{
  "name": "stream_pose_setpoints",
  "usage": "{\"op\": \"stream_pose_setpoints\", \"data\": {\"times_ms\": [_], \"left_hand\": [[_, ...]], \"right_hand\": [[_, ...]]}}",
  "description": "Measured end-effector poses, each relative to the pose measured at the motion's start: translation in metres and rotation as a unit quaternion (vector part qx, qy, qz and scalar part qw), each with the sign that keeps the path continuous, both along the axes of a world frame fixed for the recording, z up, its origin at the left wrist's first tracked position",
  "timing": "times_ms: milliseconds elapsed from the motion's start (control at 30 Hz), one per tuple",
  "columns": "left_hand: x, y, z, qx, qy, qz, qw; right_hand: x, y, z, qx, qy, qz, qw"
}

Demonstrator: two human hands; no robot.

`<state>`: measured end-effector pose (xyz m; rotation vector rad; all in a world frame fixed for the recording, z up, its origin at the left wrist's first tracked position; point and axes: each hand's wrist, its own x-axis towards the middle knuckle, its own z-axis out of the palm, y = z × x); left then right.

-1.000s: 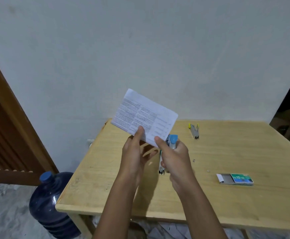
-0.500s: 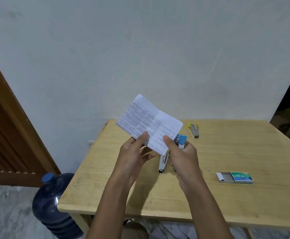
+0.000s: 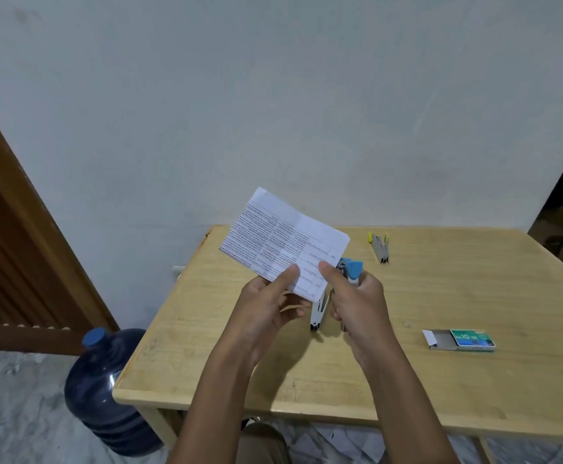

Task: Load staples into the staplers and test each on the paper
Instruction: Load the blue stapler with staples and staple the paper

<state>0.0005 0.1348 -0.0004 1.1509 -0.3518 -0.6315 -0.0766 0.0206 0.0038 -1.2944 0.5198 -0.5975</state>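
A: Where is the paper (image 3: 283, 244)?

B: Centre of the frame, raised above the table (image 3: 474, 380). The left hand (image 3: 266, 306) pinches its lower edge with the thumb on top; the fingers behind are hidden.

A: And the right hand (image 3: 357, 303)?

B: Closed around a blue-tipped stapler (image 3: 350, 271), thumb touching the paper. Most of that stapler is covered. A silver part (image 3: 317, 311) hangs below the paper; whether it belongs to the same stapler is unclear.

A: Anything else?

B: A yellow-tipped stapler (image 3: 380, 247) near the far edge, an open staple box (image 3: 459, 339) at right, its print too small to read.
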Motion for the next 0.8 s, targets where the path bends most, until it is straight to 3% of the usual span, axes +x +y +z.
{"op": "stream_pose_setpoints", "data": {"times_ms": [167,400,600,800], "left_hand": [[0.0,-0.002,-0.004,-0.009,-0.021,0.056,0.998],[0.001,-0.007,-0.008,-0.031,-0.012,0.134,0.99],[0.001,-0.005,-0.015,0.026,-0.065,0.078,0.995],[0.001,-0.004,-0.012,-0.005,-0.021,0.086,0.996]], "right_hand": [[-0.004,-0.004,-0.004,-0.045,0.025,0.017,0.999],[-0.01,0.003,-0.009,-0.051,0.018,0.154,0.987],[-0.005,-0.004,-0.003,-0.015,0.009,0.019,1.0],[0.001,-0.005,-0.006,0.005,0.009,0.012,1.0]]}}
